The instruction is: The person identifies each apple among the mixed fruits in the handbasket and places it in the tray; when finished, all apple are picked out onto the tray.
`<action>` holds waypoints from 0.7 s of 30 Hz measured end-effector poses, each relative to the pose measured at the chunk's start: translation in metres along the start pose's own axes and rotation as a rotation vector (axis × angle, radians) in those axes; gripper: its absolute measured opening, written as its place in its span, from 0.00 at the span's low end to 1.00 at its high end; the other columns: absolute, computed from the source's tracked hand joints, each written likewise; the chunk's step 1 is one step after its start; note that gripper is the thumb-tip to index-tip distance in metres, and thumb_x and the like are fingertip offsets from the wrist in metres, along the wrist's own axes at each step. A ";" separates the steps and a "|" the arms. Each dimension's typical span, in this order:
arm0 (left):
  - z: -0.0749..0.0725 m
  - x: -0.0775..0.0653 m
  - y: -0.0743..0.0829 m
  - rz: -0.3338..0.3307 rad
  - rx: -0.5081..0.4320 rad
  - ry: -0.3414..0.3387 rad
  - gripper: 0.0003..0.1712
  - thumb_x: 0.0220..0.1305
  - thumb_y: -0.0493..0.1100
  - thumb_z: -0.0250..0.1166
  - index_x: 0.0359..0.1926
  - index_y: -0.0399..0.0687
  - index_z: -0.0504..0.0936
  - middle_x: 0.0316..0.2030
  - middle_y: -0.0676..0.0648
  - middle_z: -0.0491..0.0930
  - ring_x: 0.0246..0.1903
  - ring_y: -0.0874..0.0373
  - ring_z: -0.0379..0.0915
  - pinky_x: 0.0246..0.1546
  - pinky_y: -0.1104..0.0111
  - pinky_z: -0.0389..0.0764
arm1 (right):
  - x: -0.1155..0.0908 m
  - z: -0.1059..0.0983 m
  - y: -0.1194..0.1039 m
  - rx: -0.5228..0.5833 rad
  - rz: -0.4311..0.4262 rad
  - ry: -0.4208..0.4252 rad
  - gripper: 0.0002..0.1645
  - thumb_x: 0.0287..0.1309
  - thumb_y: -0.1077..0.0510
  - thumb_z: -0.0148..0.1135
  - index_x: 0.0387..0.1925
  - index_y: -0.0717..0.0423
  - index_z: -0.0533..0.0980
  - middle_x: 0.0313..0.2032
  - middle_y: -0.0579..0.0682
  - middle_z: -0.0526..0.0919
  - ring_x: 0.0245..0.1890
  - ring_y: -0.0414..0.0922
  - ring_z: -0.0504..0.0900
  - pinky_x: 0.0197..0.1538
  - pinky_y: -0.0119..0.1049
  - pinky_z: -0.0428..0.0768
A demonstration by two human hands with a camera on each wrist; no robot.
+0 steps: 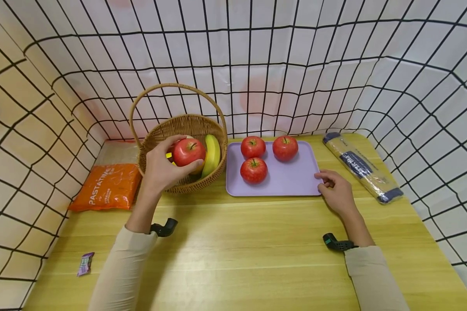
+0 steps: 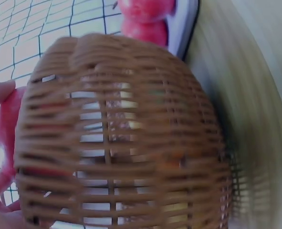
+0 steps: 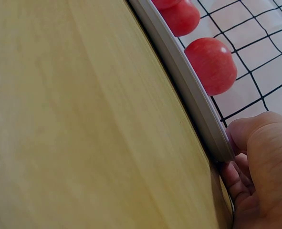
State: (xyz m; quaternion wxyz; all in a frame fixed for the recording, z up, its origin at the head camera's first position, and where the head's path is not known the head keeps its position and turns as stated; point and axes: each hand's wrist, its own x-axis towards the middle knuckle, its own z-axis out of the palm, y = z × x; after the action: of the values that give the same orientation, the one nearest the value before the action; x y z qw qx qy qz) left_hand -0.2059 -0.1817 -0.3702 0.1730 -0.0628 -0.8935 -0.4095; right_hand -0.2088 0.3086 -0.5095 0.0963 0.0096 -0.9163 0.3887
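A red apple (image 1: 188,152) is held by my left hand (image 1: 162,167), thumb on its near side and fingers behind it, over the mouth of the wicker basket (image 1: 190,187). Inside the basket a banana (image 1: 212,156) shows; other contents are partly hidden by the apple and hand. In the left wrist view the basket's woven side (image 2: 126,143) covers most of the scene, with the held apple (image 2: 8,129) at its left edge. My right hand (image 1: 336,193) pinches the right edge of a lilac tray (image 1: 292,183), which carries three red apples (image 1: 254,170).
An orange pasta bag (image 1: 108,190) lies left of the basket. A long clear-and-blue package (image 1: 362,167) lies right of the tray. Near the front left is a small purple wrapper (image 1: 85,264). Black wire grid (image 1: 250,65) walls surround the wooden table (image 1: 233,255).
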 end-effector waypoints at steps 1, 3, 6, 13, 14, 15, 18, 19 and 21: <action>0.002 0.000 0.001 0.003 -0.015 0.004 0.43 0.44 0.66 0.82 0.62 0.60 0.80 0.54 0.50 0.83 0.50 0.51 0.81 0.46 0.52 0.87 | 0.000 0.000 0.000 0.000 -0.001 0.000 0.20 0.63 0.67 0.59 0.55 0.58 0.83 0.65 0.61 0.76 0.44 0.46 0.74 0.40 0.16 0.68; 0.006 0.000 0.003 0.007 -0.060 0.011 0.43 0.44 0.65 0.82 0.61 0.60 0.80 0.54 0.50 0.84 0.49 0.52 0.82 0.45 0.53 0.87 | 0.000 0.000 0.000 0.001 -0.003 -0.001 0.20 0.63 0.67 0.60 0.55 0.59 0.83 0.65 0.62 0.76 0.44 0.46 0.74 0.40 0.16 0.68; 0.014 -0.001 0.009 0.013 -0.151 0.018 0.42 0.44 0.63 0.83 0.61 0.61 0.80 0.54 0.51 0.83 0.50 0.54 0.82 0.48 0.55 0.87 | 0.000 0.000 -0.001 0.001 -0.008 0.001 0.20 0.63 0.67 0.60 0.55 0.59 0.83 0.65 0.62 0.77 0.43 0.45 0.74 0.40 0.15 0.68; 0.037 -0.004 0.029 0.049 -0.314 -0.022 0.37 0.48 0.61 0.82 0.60 0.67 0.81 0.53 0.54 0.82 0.46 0.56 0.83 0.45 0.57 0.88 | 0.000 0.000 -0.002 0.000 -0.018 0.006 0.20 0.62 0.67 0.60 0.55 0.59 0.83 0.64 0.60 0.78 0.42 0.44 0.74 0.39 0.16 0.69; 0.041 -0.004 0.032 0.063 -0.318 -0.030 0.37 0.48 0.62 0.81 0.60 0.67 0.80 0.53 0.55 0.82 0.47 0.57 0.82 0.45 0.58 0.87 | 0.000 0.000 -0.002 0.001 -0.018 0.005 0.20 0.62 0.67 0.60 0.55 0.59 0.83 0.64 0.60 0.78 0.42 0.44 0.74 0.39 0.16 0.68; 0.045 -0.005 0.035 0.073 -0.319 -0.040 0.37 0.48 0.63 0.81 0.60 0.68 0.80 0.53 0.57 0.82 0.47 0.58 0.82 0.45 0.59 0.87 | 0.000 -0.001 -0.002 0.001 -0.018 0.004 0.20 0.62 0.67 0.60 0.55 0.59 0.83 0.64 0.60 0.78 0.42 0.44 0.74 0.39 0.16 0.68; 0.058 -0.006 0.047 0.086 -0.318 -0.065 0.37 0.48 0.66 0.80 0.60 0.69 0.80 0.52 0.58 0.83 0.45 0.58 0.81 0.40 0.62 0.88 | 0.000 -0.001 -0.004 0.000 -0.016 -0.001 0.20 0.63 0.67 0.59 0.55 0.59 0.83 0.64 0.60 0.78 0.43 0.45 0.73 0.39 0.16 0.68; 0.063 -0.007 0.051 0.088 -0.327 -0.077 0.37 0.48 0.66 0.80 0.60 0.69 0.80 0.52 0.58 0.83 0.45 0.57 0.81 0.38 0.62 0.88 | 0.000 -0.001 -0.004 0.000 -0.014 -0.003 0.20 0.63 0.67 0.59 0.55 0.59 0.83 0.64 0.60 0.78 0.43 0.45 0.73 0.39 0.16 0.68; 0.072 -0.008 0.058 0.079 -0.338 -0.101 0.38 0.48 0.67 0.79 0.60 0.70 0.80 0.52 0.59 0.83 0.43 0.57 0.81 0.34 0.63 0.88 | 0.000 -0.001 -0.005 -0.003 -0.012 -0.005 0.20 0.63 0.66 0.59 0.55 0.59 0.83 0.64 0.60 0.78 0.43 0.46 0.73 0.39 0.17 0.68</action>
State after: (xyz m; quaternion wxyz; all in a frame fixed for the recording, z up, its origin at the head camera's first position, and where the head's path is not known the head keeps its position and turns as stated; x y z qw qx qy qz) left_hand -0.2024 -0.0892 -0.3758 0.1310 -0.1465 -0.8163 -0.5431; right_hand -0.2076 0.3063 -0.5052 0.0962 0.0160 -0.9171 0.3866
